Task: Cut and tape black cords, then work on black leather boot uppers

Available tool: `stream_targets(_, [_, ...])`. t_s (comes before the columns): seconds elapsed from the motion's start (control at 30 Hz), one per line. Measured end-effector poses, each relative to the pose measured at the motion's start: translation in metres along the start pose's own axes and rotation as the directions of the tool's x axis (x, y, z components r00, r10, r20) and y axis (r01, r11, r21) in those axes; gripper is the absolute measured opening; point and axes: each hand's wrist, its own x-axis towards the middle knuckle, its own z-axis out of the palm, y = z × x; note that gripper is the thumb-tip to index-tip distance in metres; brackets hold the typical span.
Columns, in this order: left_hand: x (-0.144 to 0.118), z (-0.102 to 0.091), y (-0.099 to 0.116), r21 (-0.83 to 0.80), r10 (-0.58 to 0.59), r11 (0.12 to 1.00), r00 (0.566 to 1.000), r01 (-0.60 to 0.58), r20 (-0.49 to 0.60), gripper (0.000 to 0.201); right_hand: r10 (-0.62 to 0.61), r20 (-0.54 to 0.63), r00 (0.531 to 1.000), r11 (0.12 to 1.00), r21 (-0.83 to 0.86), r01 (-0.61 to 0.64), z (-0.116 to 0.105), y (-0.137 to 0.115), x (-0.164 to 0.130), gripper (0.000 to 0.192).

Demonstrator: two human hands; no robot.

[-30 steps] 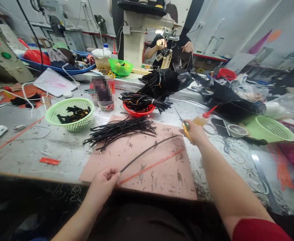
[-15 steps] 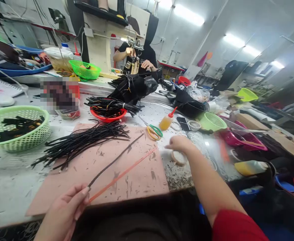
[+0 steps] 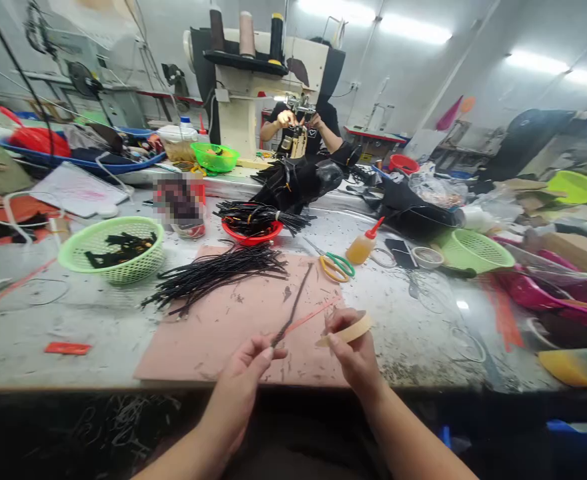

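Observation:
My left hand (image 3: 246,377) pinches the near end of a thin black cord (image 3: 293,303) that slants up over a pink mat (image 3: 243,320), with an orange strip (image 3: 313,317) alongside it. My right hand (image 3: 353,350) grips a beige tape roll (image 3: 346,330) just right of the cord's near end. A loose pile of black cords (image 3: 213,273) lies on the mat's far left. Green-handled scissors (image 3: 336,265) rest at the mat's far right corner.
A green basket (image 3: 111,250) of black pieces stands at left, a red bowl (image 3: 251,233) of bundled cords behind the mat, a glue bottle (image 3: 363,247) and another green basket (image 3: 471,250) at right. A person works at a sewing machine (image 3: 253,87) across the table.
My right hand let go of the scissors, reached right to the tape roll, and brought it back beside my left hand. The cord now points more steeply away from me.

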Motion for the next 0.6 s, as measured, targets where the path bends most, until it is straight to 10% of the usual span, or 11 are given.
stream_targets(0.27, [-0.011, 0.007, 0.003, -0.031, 0.042, 0.999, 0.997, -0.044, -0.06, 0.015, -0.106, 0.098, 0.99, 0.993, -0.035, 0.11, 0.048, -0.029, -0.012, 0.009])
stream_targets(0.6, [-0.009, 0.008, 0.0, -0.294, 0.017, 0.954, 0.993, -0.051, -0.116, 0.012, -0.444, 0.168, 0.88, 0.85, -0.231, 0.473, 0.048, -0.017, -0.013, 0.014])
